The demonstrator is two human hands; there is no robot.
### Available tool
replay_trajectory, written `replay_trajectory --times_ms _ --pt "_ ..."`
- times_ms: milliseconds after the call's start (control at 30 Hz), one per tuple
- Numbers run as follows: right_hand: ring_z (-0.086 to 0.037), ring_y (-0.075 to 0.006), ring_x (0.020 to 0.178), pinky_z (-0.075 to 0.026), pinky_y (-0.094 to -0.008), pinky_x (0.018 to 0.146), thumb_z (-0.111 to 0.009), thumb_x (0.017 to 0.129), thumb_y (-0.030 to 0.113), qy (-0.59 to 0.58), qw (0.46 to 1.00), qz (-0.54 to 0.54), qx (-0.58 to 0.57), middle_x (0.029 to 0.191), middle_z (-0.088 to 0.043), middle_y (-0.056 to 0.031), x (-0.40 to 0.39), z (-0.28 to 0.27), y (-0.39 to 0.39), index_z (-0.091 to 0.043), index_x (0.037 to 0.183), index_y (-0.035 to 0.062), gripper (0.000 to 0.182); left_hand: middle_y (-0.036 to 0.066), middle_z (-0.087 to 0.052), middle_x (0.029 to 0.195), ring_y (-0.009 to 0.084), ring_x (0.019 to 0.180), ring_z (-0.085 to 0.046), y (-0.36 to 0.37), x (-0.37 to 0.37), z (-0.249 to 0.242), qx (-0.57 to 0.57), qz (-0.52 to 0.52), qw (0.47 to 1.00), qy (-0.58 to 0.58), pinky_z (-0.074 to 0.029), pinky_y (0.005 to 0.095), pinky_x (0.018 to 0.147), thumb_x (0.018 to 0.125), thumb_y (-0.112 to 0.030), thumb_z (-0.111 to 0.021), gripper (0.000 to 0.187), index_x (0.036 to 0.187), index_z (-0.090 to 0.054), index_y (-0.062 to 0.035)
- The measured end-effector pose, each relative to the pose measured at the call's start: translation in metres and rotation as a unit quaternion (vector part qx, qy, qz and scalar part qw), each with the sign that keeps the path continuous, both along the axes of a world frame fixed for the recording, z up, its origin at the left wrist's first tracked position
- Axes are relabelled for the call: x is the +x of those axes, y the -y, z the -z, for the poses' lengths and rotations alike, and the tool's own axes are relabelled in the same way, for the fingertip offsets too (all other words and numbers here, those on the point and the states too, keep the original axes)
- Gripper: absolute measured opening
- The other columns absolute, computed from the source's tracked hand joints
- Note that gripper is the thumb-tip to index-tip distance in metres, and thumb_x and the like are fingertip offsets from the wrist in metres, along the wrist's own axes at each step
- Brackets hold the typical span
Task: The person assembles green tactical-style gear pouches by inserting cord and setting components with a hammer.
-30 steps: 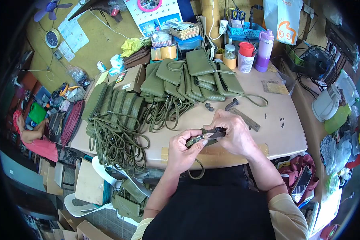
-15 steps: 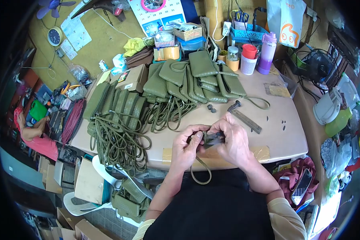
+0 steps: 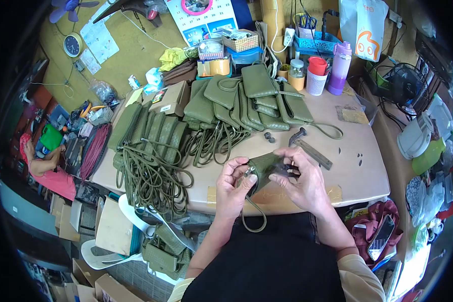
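Low over the table's front edge, my left hand point(image 3: 232, 189) grips an olive-green woven-pattern pouch point(image 3: 262, 170), its thumb on the near side by a small metallic fitting. A thin green strap loop point(image 3: 257, 221) hangs below the pouch. At the pouch's right end, the fingers of my right hand point(image 3: 307, 183) are curled and pinched around something dark and blurred that I cannot make out. Just beyond that hand lies a hammer-like tool point(image 3: 313, 154) with a dark head. Small dark pieces point(image 3: 270, 137) lie near it.
Piled green pouches point(image 3: 256, 103) cover the table's back, and more with tangled straps point(image 3: 153, 166) hang over its left side. A purple bottle point(image 3: 340, 68) and a red-lidded cup point(image 3: 316, 75) stand behind. A white chair point(image 3: 93, 254) is below left; a person point(image 3: 50, 168) sits far left.
The pouch has turned so more of its green panel shows. My right hand has moved slightly right, its fingers spreading from the left hand. The view has shifted a little.
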State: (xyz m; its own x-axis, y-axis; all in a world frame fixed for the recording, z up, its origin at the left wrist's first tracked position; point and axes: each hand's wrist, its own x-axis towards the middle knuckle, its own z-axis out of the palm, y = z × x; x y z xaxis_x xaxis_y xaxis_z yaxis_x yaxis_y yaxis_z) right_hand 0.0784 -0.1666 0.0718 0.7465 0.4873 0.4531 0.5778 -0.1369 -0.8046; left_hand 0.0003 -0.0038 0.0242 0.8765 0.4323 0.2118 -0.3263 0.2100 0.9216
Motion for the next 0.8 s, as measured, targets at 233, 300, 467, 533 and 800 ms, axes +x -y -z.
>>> replay_trajectory --times_ms 233,300,467,533,800 --pt "-0.06 -0.0285 0.069 -0.046 -0.0385 0.056 -0.073 0.07 0.001 0.118 0.992 0.002 -0.045 0.079 -0.056 -0.0114 0.01 0.003 -0.013 -0.068 0.093 0.0037 0.023 0.008 -0.065 0.099 0.0094 0.089 -0.06 0.002 -0.002 -0.015 0.112 0.052 0.992 0.0 -0.048 0.0234 0.081 0.084 -0.006 -0.072 0.053 0.13 -0.046 0.0027" --pt "-0.059 -0.0304 0.065 -0.046 -0.0384 0.056 -0.07 0.066 -0.003 0.077 0.996 -0.046 -0.014 0.072 -0.054 -0.0105 0.011 0.004 -0.015 -0.068 0.086 0.0043 0.021 0.007 -0.065 0.098 0.0089 0.086 -0.061 -0.003 -0.004 -0.023 0.149 0.077 0.986 -0.015 -0.049 0.0224 0.077 0.084 -0.007 -0.072 0.051 0.128 -0.049 0.0039" --pt "-0.057 -0.0288 0.061 -0.043 -0.0376 0.055 -0.068 0.066 -0.005 0.092 0.995 -0.014 -0.018 0.069 -0.054 -0.0104 0.009 0.003 -0.019 -0.065 0.079 0.0029 0.015 0.004 -0.063 0.091 0.0058 0.079 -0.06 -0.006 -0.006 -0.018 0.161 0.064 0.983 -0.066 -0.05 0.0192 0.071 0.085 -0.006 -0.072 0.036 0.117 -0.059 0.0054" --pt "-0.055 -0.0268 0.061 -0.041 -0.0363 0.055 -0.068 0.069 -0.004 0.092 0.996 -0.005 -0.019 0.068 -0.054 -0.0106 0.01 0.003 -0.019 -0.064 0.076 0.0024 0.011 0.004 -0.062 0.09 0.0054 0.079 -0.06 -0.001 -0.006 -0.016 0.145 0.06 0.985 -0.068 -0.05 0.0188 0.07 0.085 -0.005 -0.071 0.034 0.116 -0.059 0.0051" --pt "-0.056 -0.0297 0.065 -0.043 -0.0386 0.058 -0.066 0.069 -0.006 0.033 0.996 -0.087 -0.005 0.072 -0.052 -0.011 0.005 -0.002 -0.014 -0.061 0.083 -0.0002 0.016 0.001 -0.062 0.083 0.0042 0.072 -0.058 0.009 -0.005 -0.021 0.159 0.012 0.987 -0.02 -0.047 0.0186 0.064 0.088 0.0 -0.066 0.012 0.099 -0.062 0.003"
